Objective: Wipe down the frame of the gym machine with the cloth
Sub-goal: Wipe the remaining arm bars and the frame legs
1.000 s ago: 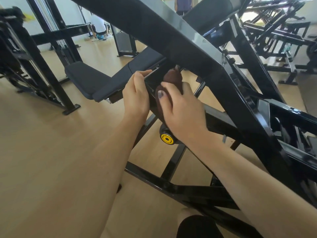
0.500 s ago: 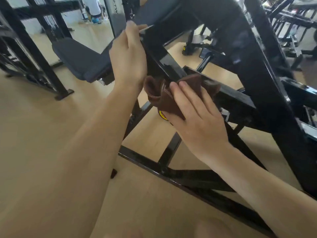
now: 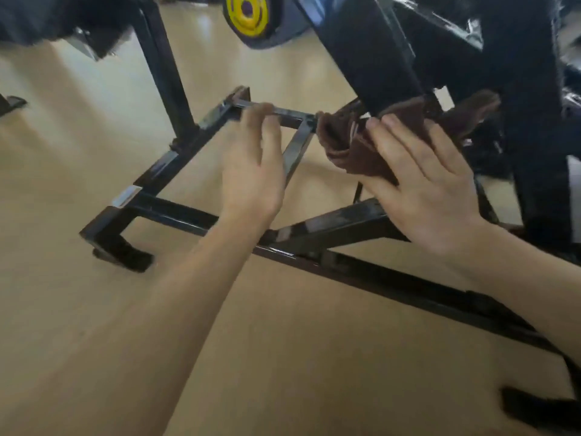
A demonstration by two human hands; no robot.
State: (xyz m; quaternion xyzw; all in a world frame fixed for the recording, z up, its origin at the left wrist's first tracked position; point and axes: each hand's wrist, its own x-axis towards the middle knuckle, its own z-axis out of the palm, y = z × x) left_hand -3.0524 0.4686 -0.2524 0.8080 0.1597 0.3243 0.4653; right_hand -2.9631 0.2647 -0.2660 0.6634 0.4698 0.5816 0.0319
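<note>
A dark brown cloth [image 3: 355, 149] is bunched against the lower end of a thick black slanted beam [image 3: 371, 58] of the gym machine. My right hand [image 3: 421, 180] lies on the cloth with straight fingers and presses it to the beam. My left hand [image 3: 251, 171] hovers in front of the low black base frame [image 3: 176, 212], fingers relaxed and blurred, holding nothing. Part of the cloth hangs out to the right of the beam.
A yellow-capped roller [image 3: 248, 14] sticks out at the top. Black uprights [image 3: 163, 67] and base rails [image 3: 408, 287] cross the light wooden floor [image 3: 94, 309]. A seat pad's underside [image 3: 53, 17] fills the top left. A black foot [image 3: 125, 253] rests on the floor.
The view has dropped toward the floor. My right hand has slid the cloth down the slanted beam to its lower end. My left hand has let go of the upper frame and moved down.
</note>
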